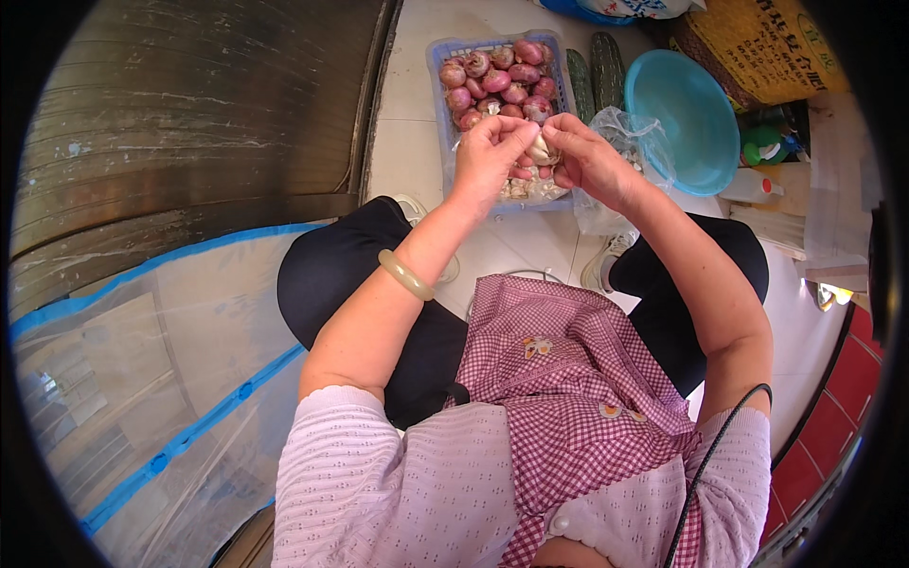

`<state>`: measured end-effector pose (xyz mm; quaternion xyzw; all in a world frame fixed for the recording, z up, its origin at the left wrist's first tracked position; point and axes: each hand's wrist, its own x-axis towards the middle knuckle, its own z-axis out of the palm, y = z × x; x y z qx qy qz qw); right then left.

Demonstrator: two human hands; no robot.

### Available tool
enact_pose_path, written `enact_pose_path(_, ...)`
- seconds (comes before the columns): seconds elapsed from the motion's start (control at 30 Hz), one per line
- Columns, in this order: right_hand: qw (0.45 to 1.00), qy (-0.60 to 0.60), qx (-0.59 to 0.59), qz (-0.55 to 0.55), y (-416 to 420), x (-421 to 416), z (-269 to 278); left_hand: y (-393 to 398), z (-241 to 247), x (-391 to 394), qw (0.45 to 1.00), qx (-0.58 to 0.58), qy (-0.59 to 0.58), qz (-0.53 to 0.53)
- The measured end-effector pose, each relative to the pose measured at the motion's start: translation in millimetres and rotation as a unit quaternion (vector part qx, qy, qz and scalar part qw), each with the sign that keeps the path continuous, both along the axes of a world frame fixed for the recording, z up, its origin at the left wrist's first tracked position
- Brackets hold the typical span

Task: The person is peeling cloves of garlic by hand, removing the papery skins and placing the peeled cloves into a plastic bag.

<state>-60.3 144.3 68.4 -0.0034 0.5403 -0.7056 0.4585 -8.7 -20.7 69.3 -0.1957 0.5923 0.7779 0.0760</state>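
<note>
Both my hands meet over the near half of a blue plastic basket (434, 78). A whitish garlic bulb (542, 150) is held between them. My left hand (496, 153) pinches at the bulb's upper left side, thumb and forefinger together. My right hand (586, 156) grips the bulb from the right, with its thumb near the top. Red onions (496, 81) fill the far half of the basket. Below my hands, pale garlic pieces (524, 187) lie in the basket's near end, partly hidden. A clear plastic bag (603, 209) with pale contents lies just right of the basket.
Two dark green gourds or cucumbers (607, 71) lie right of the basket, beside a turquoise plastic basin (685, 121). A yellow printed sack (774, 50) and a white jug with a red cap (746, 186) are farther right. A dark wooden panel (213, 106) stands at the left.
</note>
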Motion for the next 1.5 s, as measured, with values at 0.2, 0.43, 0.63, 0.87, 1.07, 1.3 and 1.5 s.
enact_pose_path(0.2, 0.998, 0.040, 0.048, 0.012, -1.4, 2.6, -3.9, -3.5, -2.9, 1.6, 0.989, -0.129, 0.058, -0.036)
enact_pose_path(0.43, 0.999, 0.020, 0.022, 0.032, 1.7, -2.3, 11.6, -7.1, -20.3, 2.9, 0.984, -0.146, -0.096, -0.035)
enact_pose_path(0.63, 0.989, -0.138, -0.030, -0.039, -7.3, 4.8, 29.9, -6.1, -41.2, 6.5, 0.959, -0.280, -0.036, -0.015)
enact_pose_path(0.87, 1.000, 0.003, -0.005, -0.031, -4.0, 5.2, 15.8, -5.2, -4.1, 1.6, 0.977, -0.207, 0.026, 0.048)
enact_pose_path(1.07, 0.998, 0.038, 0.030, 0.027, 5.8, -3.0, 3.5, 2.6, -1.4, 6.6, 0.962, -0.222, 0.154, -0.031)
enact_pose_path(1.3, 0.999, -0.025, 0.004, 0.034, 1.8, 2.1, 13.4, 4.0, -10.8, 7.5, 0.962, -0.213, 0.159, -0.065)
enact_pose_path(1.5, 0.998, 0.027, 0.021, 0.060, 0.8, 5.8, 12.4, -2.4, -3.1, 5.1, 0.998, -0.026, 0.006, -0.058)
